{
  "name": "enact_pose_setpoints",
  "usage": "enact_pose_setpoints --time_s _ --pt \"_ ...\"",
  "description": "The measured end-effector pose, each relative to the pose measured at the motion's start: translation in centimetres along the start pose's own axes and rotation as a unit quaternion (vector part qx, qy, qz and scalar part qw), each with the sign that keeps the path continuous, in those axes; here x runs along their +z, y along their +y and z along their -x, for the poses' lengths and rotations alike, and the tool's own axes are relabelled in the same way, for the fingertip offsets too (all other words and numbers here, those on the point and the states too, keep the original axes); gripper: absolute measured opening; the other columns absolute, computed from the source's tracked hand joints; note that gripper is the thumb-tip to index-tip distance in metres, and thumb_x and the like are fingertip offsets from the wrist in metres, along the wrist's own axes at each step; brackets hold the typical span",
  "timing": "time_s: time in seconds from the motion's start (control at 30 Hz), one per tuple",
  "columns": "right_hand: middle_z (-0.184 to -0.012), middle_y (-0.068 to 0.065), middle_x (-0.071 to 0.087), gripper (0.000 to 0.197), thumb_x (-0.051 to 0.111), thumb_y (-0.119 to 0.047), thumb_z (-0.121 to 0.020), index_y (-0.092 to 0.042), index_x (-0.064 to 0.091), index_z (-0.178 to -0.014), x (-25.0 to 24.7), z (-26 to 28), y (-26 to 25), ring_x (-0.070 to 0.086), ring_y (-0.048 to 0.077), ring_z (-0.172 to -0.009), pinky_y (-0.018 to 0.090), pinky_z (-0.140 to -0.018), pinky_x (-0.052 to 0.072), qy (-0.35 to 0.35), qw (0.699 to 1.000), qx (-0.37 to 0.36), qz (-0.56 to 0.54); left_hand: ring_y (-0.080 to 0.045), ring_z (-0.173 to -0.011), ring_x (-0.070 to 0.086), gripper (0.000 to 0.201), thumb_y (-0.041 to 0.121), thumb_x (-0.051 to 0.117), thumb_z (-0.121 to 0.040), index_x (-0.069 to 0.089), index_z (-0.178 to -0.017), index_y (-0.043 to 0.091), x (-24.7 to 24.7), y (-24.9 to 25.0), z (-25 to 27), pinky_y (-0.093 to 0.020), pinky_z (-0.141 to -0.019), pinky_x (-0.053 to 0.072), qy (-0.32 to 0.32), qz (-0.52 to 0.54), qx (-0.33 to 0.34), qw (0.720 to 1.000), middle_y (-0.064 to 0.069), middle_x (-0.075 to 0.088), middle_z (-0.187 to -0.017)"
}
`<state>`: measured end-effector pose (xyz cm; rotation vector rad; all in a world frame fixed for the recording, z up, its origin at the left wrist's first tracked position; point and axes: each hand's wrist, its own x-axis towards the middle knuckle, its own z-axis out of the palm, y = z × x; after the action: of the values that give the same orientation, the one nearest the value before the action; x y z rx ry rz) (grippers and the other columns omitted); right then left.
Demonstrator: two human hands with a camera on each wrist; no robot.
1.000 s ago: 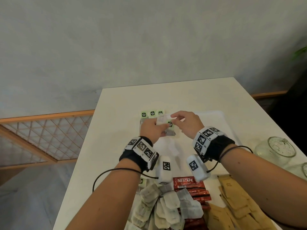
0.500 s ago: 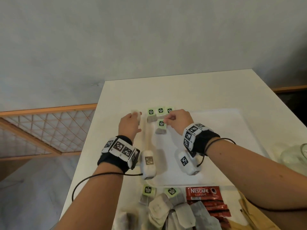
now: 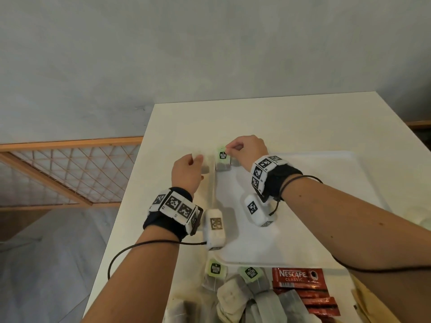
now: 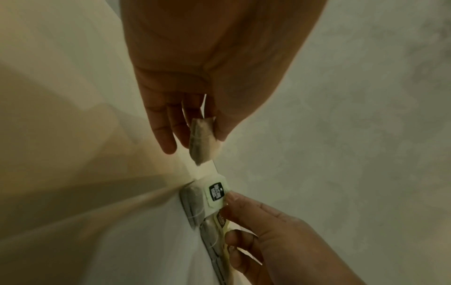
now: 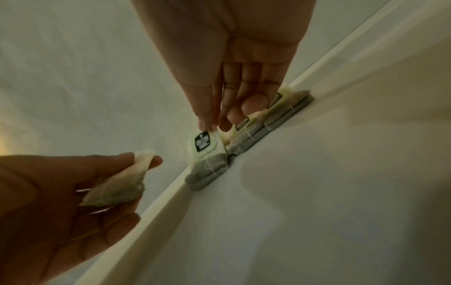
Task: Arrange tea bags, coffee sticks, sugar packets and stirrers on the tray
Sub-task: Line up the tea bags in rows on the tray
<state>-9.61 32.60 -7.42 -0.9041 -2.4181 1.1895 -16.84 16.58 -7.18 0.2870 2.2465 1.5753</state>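
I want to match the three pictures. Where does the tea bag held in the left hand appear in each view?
Head: tea bag left of centre, at the left hand's fingertips, just outside the tray's left rim.
Left wrist: upper centre, pinched between thumb and fingers.
Right wrist: lower left, in the same hand.
Shared landmark: the green tea tag pinched by the right hand.

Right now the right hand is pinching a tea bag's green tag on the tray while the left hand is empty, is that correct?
Not quite: the left hand pinches a tea bag, as the left wrist view shows. The right hand does pinch the green tag on the tray.
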Motion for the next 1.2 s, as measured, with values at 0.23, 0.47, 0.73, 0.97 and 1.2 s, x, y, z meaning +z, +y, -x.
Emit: enact_pose_setpoints --time_s 0.23,0.47,0.73,0.97,1.2 --pt "-0.081 0.001 0.072 0.019 0.067 -0.034 -0.089 -0.017 0.075 -0.092 -2.3 3.0 -1.0 0.060 0.009 -0.066 0.024 -0.066 0.050 -0.046 0.991 0.011 -0.129 -0.022 -0.086 0.071 0.024 0.018 0.071 -0.088 0.063 -0.109 0.011 1.5 1.7 2.3 -0.032 -0.074 0.059 -0.050 0.050 0.023 0.997 -0.008 0.073 -0.095" --pt "-0.065 0.007 0.067 0.011 0.070 -0.020 -0.085 -0.014 0.071 -0.077 -5.0 5.8 -0.5 0.060 0.015 -0.058 0.029 -0.061 0.050 -0.003 0.984 0.042 -0.174 -0.015 -0.084 0.064 0.023 0.029 0.078 -0.081 0.062 -0.097 0.025 3.9 3.5 5.2 -0.029 -0.077 0.052 -0.021 -0.051 0.113 0.992 0.001 0.066 -0.097" --pt "-0.076 0.007 0.073 0.016 0.062 -0.022 -0.089 -0.008 0.069 -0.089 -7.4 8.3 -0.7 0.067 0.023 -0.067 0.038 -0.070 0.058 0.015 0.989 0.039 -0.145 -0.016 -0.084 0.068 0.015 0.021 0.071 -0.082 0.068 -0.096 0.019 6.5 5.4 8.3 -0.030 -0.076 0.056 -0.069 -0.042 0.089 0.993 0.005 0.070 -0.087" --pt "-0.087 -0.004 0.064 0.011 0.065 -0.022 -0.091 -0.018 0.069 -0.101 -7.6 8.2 0.7 0.062 0.016 -0.062 0.028 -0.063 0.052 0.002 0.995 0.013 -0.100 -0.021 -0.069 0.065 0.018 0.015 0.064 -0.090 0.070 -0.074 0.020 5.8 4.6 7.8 -0.045 -0.079 0.059 -0.066 0.014 0.031 0.997 0.007 0.066 -0.060" --pt "-0.077 0.002 0.065 0.005 0.063 -0.016 -0.093 -0.012 0.066 -0.092 -5.3 7.0 1.7 0.060 0.013 -0.064 0.025 -0.062 0.052 -0.110 0.988 0.075 -0.081 -0.018 -0.084 0.071 0.010 0.025 0.068 -0.086 0.078 -0.090 0.022 3.6 1.5 5.6 -0.036 -0.085 0.056 -0.074 -0.079 0.036 0.993 0.004 0.075 -0.087"
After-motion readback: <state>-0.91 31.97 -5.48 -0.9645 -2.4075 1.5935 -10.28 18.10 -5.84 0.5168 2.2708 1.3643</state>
